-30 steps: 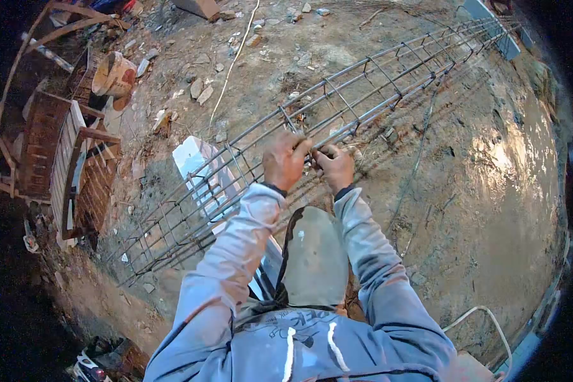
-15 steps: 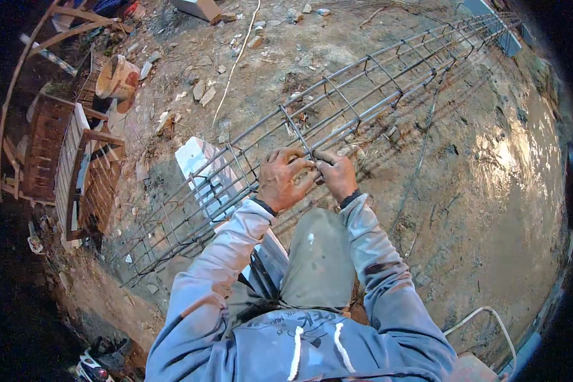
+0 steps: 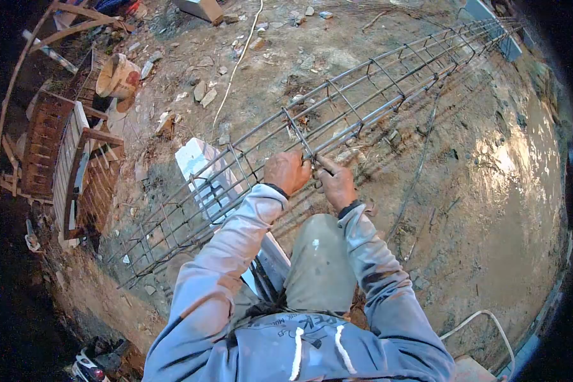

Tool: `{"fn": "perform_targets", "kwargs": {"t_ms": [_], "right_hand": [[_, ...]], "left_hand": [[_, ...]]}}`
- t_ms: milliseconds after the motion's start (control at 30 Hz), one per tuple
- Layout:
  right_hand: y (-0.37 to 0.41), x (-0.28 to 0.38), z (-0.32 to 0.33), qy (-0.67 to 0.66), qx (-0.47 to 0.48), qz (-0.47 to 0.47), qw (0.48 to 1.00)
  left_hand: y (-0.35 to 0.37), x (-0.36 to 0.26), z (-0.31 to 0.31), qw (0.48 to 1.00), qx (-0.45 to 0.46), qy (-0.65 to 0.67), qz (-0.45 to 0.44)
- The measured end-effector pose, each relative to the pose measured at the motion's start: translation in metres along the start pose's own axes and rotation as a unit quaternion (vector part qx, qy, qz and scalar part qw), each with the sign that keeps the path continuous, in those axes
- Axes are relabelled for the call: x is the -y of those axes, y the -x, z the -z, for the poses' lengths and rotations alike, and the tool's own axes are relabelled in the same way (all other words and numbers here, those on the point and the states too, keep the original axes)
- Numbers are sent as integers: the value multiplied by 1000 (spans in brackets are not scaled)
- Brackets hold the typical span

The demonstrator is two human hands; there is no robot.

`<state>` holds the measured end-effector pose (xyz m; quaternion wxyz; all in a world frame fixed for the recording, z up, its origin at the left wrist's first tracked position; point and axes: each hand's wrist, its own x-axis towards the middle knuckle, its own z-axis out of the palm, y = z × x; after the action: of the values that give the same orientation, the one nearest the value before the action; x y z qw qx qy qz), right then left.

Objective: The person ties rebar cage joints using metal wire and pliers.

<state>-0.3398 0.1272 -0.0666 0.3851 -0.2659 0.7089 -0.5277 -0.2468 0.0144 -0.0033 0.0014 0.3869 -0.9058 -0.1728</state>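
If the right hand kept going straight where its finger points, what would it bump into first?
Most likely the near edge of the metal cage. The right hand is right by it and may be touching; the picture doesn't show the depth clearly.

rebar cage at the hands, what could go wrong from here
The bare left hand and right hand work right at the rebar cage, so fingers might get scratched or pinched.
The cage crosses over a white beam and appears to rest on it; a hard push could make it shift.
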Motion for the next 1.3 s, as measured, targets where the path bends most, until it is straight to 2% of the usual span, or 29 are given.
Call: {"fn": "perform_targets", "kwargs": {"t_ms": [33,100,133,167,233,267,300,367,433,500,533,567,633,700,767,800,833,900,933,967,1000,1033,1100,1167,1233,1300], "right_hand": [[-1,-3,-1,22,-19,24,999],[-5,-11,1,-5,-8,32,999],[-9,-16,2,-31,5,41,999],[-13,-24,2,-31,6,43,999],[-20,-27,2,11,4,74,997],[-22,-29,2,0,2,63,998],[-25,-29,1,0,5,64,998],[-31,-27,0,32,-9,39,999],[-34,-17,3,32,9,42,999],[-39,-19,1,21,12,-11,1000],[-42,-22,1,21,12,-9,1000],[-44,-24,2,38,14,9,999],[-37,-13,5,56,16,28,998],[-16,8,13,267,-20,110,957],[-7,12,18,225,-7,107,968],[-4,18,22,208,18,96,973],[-1,30,24,190,43,87,977],[10,53,23,206,32,111,972],[14,62,22,213,38,104,971],[19,64,18,219,45,96,970],[26,65,11,256,9,126,958],[26,68,8,258,12,125,958],[26,78,7,423,39,148,893],[16,100,10,453,34,170,874],[2,135,19,525,107,208,819],[-25,112,28,488,29,253,835]], "left_hand": [[-3,4,-7,1000,0,0,-1],[-9,12,-18,993,12,115,26],[-18,18,-18,979,114,156,64],[-22,24,-22,980,111,155,64],[-26,33,-22,891,181,404,102],[-26,39,-21,853,202,467,119],[-25,42,-26,853,199,467,121],[-30,51,-47,880,22,471,-59],[-33,52,-46,892,52,448,-31],[-32,41,-42,883,52,441,149],[-29,32,-30,843,30,522,129],[-28,31,-31,844,30,521,126],[-21,20,-22,847,-39,510,147],[1,8,-14,862,-57,489,125],[15,1,-23,922,-225,314,22],[24,-8,-12,925,-225,306,-17],[28,-8,-14,923,-227,310,-16],[29,-1,-22,908,-293,230,-190],[30,7,-23,922,-254,183,-226],[32,13,-27,923,-254,185,-222],[36,11,-17,926,-252,127,-250],[38,10,-11,925,-249,69,-278],[34,10,-15,927,-242,105,-267],[31,16,-23,931,-184,226,-218],[33,8,-16,937,-184,225,-194],[32,8,-16,934,-210,233,-172]]}}
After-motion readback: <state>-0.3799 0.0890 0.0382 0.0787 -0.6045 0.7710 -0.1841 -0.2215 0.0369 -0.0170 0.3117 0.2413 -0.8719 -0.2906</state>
